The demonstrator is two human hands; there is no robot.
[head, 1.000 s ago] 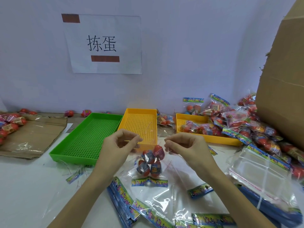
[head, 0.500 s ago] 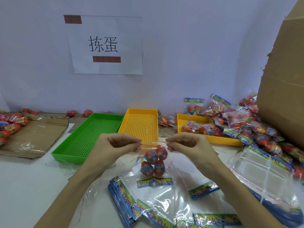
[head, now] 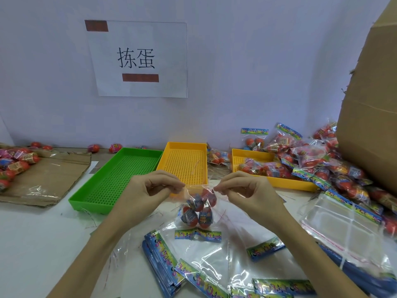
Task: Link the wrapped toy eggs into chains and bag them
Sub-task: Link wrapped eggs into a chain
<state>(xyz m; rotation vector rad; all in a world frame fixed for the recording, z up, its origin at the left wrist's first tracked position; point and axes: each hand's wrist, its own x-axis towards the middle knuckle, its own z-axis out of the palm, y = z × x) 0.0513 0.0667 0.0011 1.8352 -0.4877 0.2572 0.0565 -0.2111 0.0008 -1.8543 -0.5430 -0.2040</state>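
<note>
At far left, a flattened cardboard sheet [head: 45, 179] lies on the table [head: 32, 244], with loose wrapped eggs [head: 16, 163] heaped on its left end. To its right sits a green perforated tray [head: 120, 177], and just beside that a yellow perforated tray [head: 185, 163]; neither holds any eggs that can be seen. Near the centre, the left hand [head: 148, 192] is raised above the table with fingers curled tight, thumb and forefinger pinching the left side of the mouth of a clear plastic bag [head: 198, 209]. The bag hangs between both hands, in front of the near edge of the yellow tray. Inside it is a cluster of wrapped toy eggs [head: 198, 208], red with blue labels, resting above the bag's printed header strip [head: 197, 235] at the lower end. The exact count of eggs cannot be told. The right hand [head: 247, 194] mirrors the left: fingers curled, fingertips pinching the right side of the bag mouth. Both grips are narrow and closed on the film. Below the hands, empty flat bags [head: 193, 265] lie spread on the near table. At right, a second yellow tray [head: 251, 157] holds filled bags [head: 305, 162], which spill on towards a tall cardboard box [head: 371, 117] at far right.
</note>
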